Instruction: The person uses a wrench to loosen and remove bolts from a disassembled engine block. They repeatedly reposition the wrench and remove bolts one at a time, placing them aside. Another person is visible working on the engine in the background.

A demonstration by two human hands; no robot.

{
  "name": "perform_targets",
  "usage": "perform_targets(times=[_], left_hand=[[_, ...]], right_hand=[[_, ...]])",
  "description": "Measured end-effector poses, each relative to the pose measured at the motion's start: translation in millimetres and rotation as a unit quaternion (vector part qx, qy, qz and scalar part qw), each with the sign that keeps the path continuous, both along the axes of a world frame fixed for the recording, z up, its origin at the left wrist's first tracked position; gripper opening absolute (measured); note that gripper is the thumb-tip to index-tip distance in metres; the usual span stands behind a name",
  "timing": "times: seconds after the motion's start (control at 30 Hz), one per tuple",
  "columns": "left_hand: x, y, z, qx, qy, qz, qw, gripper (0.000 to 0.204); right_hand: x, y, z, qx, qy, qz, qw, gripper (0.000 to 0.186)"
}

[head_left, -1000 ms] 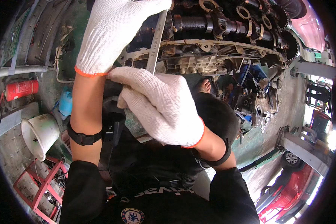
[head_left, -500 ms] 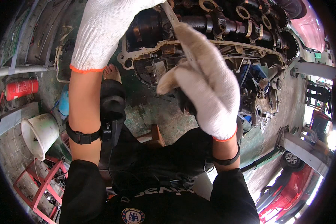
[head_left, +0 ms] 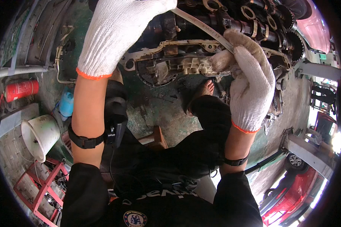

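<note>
A worn workshop floor (head_left: pixel 155 117) spreads below you. At nine o'clock stand one red fire extinguisher (head_left: pixel 22 90) and one white bucket (head_left: pixel 47 132), contents unclear. Your right hand (head_left: pixel 253 81), at two, clamps one flat steel tool (head_left: pixel 201 24) over one engine (head_left: pixel 225 23) at one o'clock. Your left hand (head_left: pixel 117 36), at eleven, hides its fingers; grip cannot be told.

Left hand (head_left: pixel 117 36) reaches farthest forward, partly out of view; right hand (head_left: pixel 254 77) curls, gripping; both forearms (head_left: pixel 89 109) extend.
</note>
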State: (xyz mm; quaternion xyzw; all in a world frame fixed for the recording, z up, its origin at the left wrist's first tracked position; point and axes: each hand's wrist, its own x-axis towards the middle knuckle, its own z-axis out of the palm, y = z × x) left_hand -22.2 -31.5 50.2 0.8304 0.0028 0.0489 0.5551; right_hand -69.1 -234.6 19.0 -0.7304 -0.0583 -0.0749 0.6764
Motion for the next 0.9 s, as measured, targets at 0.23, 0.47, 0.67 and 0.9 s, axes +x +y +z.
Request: perform_targets(times=[0.23,0.47,0.67,0.9], left_hand=[[0,-3,-9,0.056,-0.027,0.005,0.998,0.025],[-1,-1,-2,0.045,-0.025,-0.004,0.999,0.024],[1,0,-8,0.016,-0.037,-0.004,0.999,0.021],[8,5,-19,-0.118,-0.015,0.0,0.993,0.023]], right_hand=[[5,1,2,0.137,0.221,0.14,0.955,0.025],[-13,49,-15,0.183,0.331,0.305,0.874,0.034],[-17,68,-19,0.267,0.362,0.322,0.833,0.024],[-16,64,-15,0.136,0.322,0.312,0.883,0.019]])
